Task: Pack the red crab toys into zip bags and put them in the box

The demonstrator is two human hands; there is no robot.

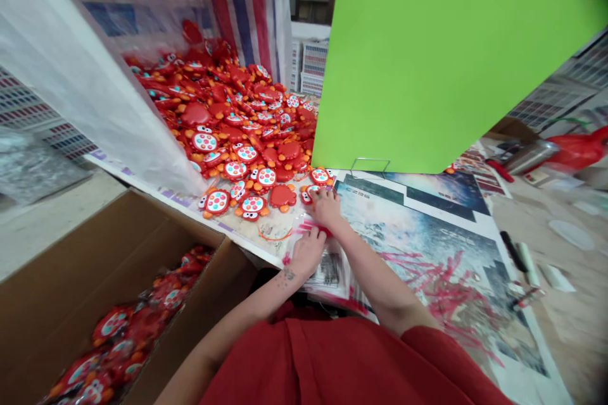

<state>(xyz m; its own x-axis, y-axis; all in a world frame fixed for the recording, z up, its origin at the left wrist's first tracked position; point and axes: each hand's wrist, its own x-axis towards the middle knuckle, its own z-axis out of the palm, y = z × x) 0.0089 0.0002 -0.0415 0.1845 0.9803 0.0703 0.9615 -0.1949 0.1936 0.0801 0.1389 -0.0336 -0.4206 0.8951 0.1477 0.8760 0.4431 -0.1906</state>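
My left hand [308, 252] lies palm down on a stack of clear plastic bags [327, 273] with red print at the table's near edge, its fingers pressed on the top bag. Just beyond it, my right hand [325, 205] is closed around a red crab-shaped toy [310, 190] at the mouth of that bag. A big heap of the same red and orange crab toys [228, 114] with dotted white faces spreads from the table's far left down to my hands.
An open cardboard box [90, 278] at lower left holds bagged crab toys [118, 335]. Clear plastic sheeting [90, 82] hangs over the heap's left side. A green board [441, 57] stands behind the table. A printed poster [427, 247] covers the table; pens [520, 256] lie at right.
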